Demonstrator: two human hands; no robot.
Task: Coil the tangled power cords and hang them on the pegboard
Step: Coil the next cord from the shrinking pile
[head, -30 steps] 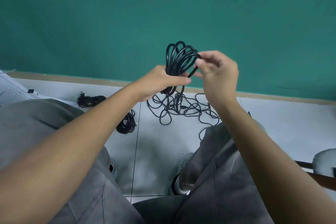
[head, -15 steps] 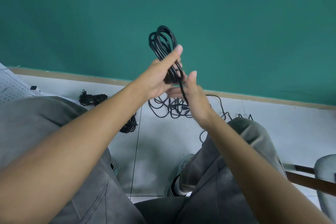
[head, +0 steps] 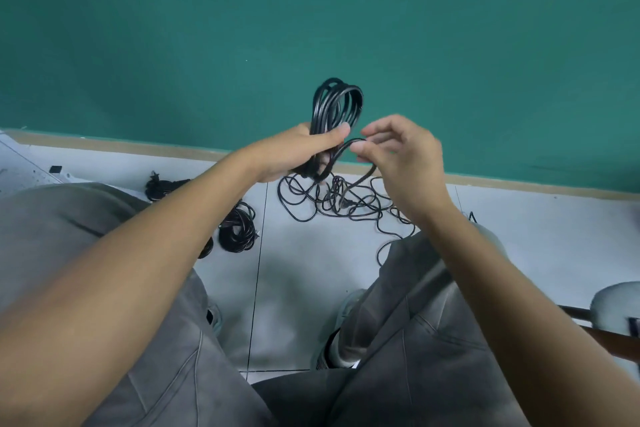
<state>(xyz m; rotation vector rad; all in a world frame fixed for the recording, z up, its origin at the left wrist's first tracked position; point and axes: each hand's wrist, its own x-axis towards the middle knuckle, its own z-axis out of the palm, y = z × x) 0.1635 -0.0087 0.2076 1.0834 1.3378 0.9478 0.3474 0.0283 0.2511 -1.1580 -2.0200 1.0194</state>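
My left hand (head: 300,153) grips a black power cord coil (head: 336,104) around its waist, with the loops standing up in front of the green wall. My right hand (head: 401,156) pinches the loose end of the same cord (head: 360,141) just right of the coil; the tail hangs down toward the floor. Below both hands a tangled pile of black cords (head: 341,201) lies on the white floor. Two coiled cords lie to the left, one near my left knee (head: 238,229) and one farther back (head: 162,185). A white pegboard corner (head: 17,166) shows at the far left.
I sit with my grey-trousered knees on either side of the floor tiles (head: 304,288). A chair's padded edge and wooden leg (head: 613,315) are at the right. The green wall (head: 311,28) meets the floor along a tan baseboard.
My left hand lowered and tilted the coil to the right. My right hand rose from under the coil and now pinches the loose cord end beside it.
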